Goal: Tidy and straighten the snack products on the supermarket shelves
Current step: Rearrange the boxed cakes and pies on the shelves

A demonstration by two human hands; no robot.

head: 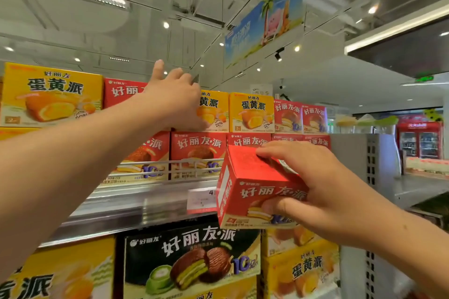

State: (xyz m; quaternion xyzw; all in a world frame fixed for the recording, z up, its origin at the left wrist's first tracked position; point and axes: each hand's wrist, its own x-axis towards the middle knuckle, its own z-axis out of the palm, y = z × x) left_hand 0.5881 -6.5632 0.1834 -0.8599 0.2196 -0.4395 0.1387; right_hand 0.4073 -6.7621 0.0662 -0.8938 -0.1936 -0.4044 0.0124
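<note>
My right hand (pixel 313 189) grips a small red pie box (pixel 252 192) in front of the upper shelf, fingers over its top and thumb on its front. My left hand (pixel 175 97) reaches up to the top row, over a yellow egg-yolk pie box (pixel 213 111) beside a red box (pixel 121 91); its thumb is under the yellow box and its fingers curl over the box's top edge. Red pie boxes (pixel 198 153) stand in the row below, behind a wire rail.
A large yellow box (pixel 51 94) stands at top left. More yellow (pixel 252 111) and red boxes (pixel 301 116) fill the top right. Below the metal shelf edge (pixel 136 204) with a price tag (pixel 201 199) sit a black matcha pie box (pixel 192 260) and yellow boxes (pixel 303 272).
</note>
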